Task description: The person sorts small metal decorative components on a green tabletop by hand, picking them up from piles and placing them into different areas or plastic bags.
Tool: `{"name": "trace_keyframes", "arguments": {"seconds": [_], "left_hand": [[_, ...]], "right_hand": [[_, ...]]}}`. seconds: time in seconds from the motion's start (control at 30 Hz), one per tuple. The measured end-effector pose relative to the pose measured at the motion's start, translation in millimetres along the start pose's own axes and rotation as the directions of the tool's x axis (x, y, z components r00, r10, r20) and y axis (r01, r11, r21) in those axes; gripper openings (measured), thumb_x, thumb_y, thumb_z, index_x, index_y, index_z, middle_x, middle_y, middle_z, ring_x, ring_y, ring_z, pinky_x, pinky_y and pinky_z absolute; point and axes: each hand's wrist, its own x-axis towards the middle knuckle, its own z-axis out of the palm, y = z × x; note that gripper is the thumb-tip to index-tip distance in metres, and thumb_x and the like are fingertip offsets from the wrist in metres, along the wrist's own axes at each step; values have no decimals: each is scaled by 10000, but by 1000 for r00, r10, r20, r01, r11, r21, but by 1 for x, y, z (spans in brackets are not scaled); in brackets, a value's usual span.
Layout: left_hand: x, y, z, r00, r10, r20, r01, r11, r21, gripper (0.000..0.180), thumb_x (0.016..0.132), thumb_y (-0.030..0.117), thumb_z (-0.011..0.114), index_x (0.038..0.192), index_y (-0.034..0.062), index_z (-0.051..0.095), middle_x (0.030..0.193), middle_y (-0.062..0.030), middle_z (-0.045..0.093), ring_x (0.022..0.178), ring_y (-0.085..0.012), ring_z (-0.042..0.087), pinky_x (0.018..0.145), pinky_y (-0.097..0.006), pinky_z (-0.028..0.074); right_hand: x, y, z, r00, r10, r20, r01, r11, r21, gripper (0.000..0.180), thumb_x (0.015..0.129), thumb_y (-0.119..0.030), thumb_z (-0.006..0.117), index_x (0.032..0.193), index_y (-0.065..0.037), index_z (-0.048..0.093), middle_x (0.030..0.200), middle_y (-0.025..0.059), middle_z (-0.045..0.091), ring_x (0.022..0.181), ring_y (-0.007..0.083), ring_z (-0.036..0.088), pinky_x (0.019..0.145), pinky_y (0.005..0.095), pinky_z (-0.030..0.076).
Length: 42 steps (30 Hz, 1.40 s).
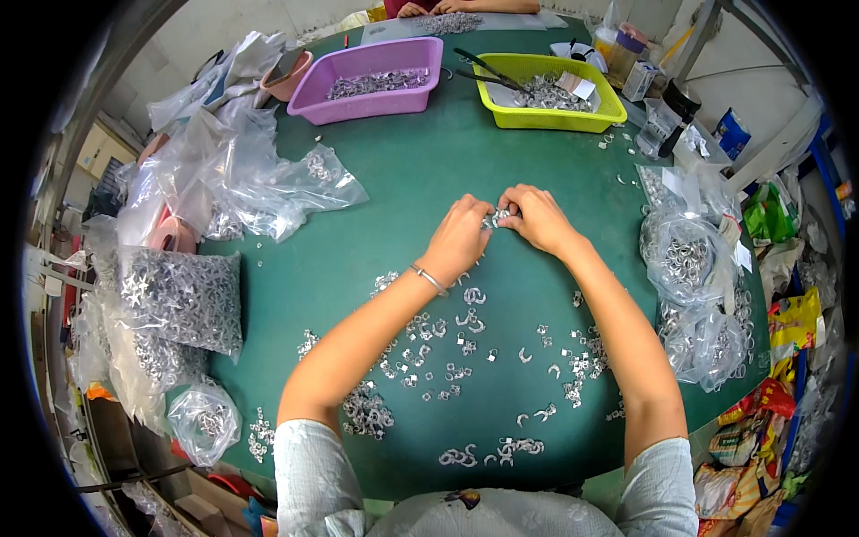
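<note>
Above the middle of the green table, my left hand [460, 236] and my right hand [539, 220] meet, their fingers pinched together. Between the fingertips are small silver metal pieces [498, 217]; their exact shape is too small to make out, and my fingers partly cover them. On the table between my forearms lie loose silver crescent-shaped pieces [474, 295], small square silver pieces [459, 371] and a denser heap of silver pieces [367, 413]. More crescents [460, 457] lie close to the near edge.
A purple basket [304, 100] and a yellow-green basket [501, 116] hold silver pieces at the far side; black-handled pliers [488, 67] lean in the latter. Bags of silver stars [183, 291] stand left, bags of rings [687, 259] right. Another person's hands [429, 8] are across the table.
</note>
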Motion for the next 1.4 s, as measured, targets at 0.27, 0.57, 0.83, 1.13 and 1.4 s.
{"name": "trace_keyframes", "arguments": {"seconds": [0.27, 0.57, 0.83, 1.13, 1.4], "left_hand": [[12, 0, 0, 995, -52, 82, 54, 998, -23, 185, 726, -2, 661, 909, -30, 657, 868, -175, 616, 795, -318, 618, 726, -378, 511], [-27, 54, -29, 904, -181, 388, 375, 772, -513, 142, 795, 8, 674, 935, -9, 660, 831, -38, 655, 756, -79, 606, 671, -237, 503], [-64, 89, -66, 725, -76, 684, 348, 898, -270, 183, 825, 33, 661, 1003, -8, 642, 876, -81, 635, 765, -209, 639, 688, -323, 512], [-39, 37, -18, 997, -32, 75, 16, 980, 197, 231, 761, 59, 692, 972, 3, 618, 957, -119, 579, 946, -313, 554, 861, -399, 426], [-59, 44, -43, 992, -120, 40, 124, 985, -120, 217, 762, -45, 656, 977, -20, 633, 849, -153, 626, 791, -308, 618, 705, -365, 496]], "right_hand": [[-10, 3, 1, 987, -145, -74, 154, 979, 135, 219, 735, -29, 727, 857, 2, 548, 817, 146, 620, 864, 329, 596, 745, 399, 475], [-65, -35, -36, 992, 15, 127, -76, 867, 493, 189, 748, 21, 718, 869, 2, 575, 764, 120, 646, 694, 214, 626, 616, 339, 484], [-112, -38, -43, 810, -254, 529, -78, 847, 526, 181, 760, -53, 735, 893, 9, 629, 738, 100, 674, 684, 170, 648, 604, 331, 497], [-62, -27, 18, 972, -184, -144, 171, 980, -99, 242, 750, -76, 714, 958, -12, 608, 879, 110, 565, 925, 292, 564, 772, 400, 487], [-117, -70, -47, 870, -18, 493, -152, 941, 302, 130, 770, -96, 710, 842, -17, 636, 839, 123, 631, 839, 280, 607, 737, 365, 486]]}}
